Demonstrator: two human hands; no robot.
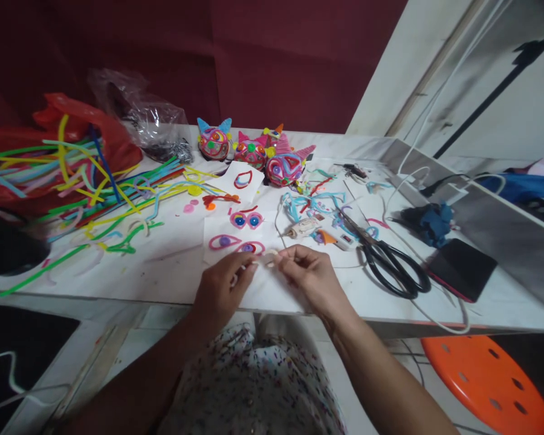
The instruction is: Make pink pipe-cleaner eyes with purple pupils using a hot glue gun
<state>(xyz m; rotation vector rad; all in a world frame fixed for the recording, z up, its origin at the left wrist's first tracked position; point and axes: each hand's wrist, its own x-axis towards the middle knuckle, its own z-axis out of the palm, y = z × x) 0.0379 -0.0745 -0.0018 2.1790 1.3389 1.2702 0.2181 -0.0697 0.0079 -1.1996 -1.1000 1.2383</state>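
Note:
Near the table's front edge, my left hand [224, 283] and my right hand [306, 272] face each other with pinched fingers. Between the fingertips is a small, curved, whitish piece [268, 258], which looks like a pipe cleaner; each hand grips one end. Just beyond lie two pink pipe-cleaner eye shapes with purple centres, the left one [225, 241] in full view, the right one [250, 248] partly behind my fingers. Above them, a joined pair of pink eye shapes [246, 220] with blue centres rests on white paper [212, 226].
Black-handled scissors [394, 266] and a glue gun [303, 228] lie to the right, among blue pipe-cleaner scraps [294, 205]. Several decorated cat-eared balls [284, 168] stand at the back. Loose pipe cleaners [118, 190] spread over the left. A black box [462, 269] sits at far right.

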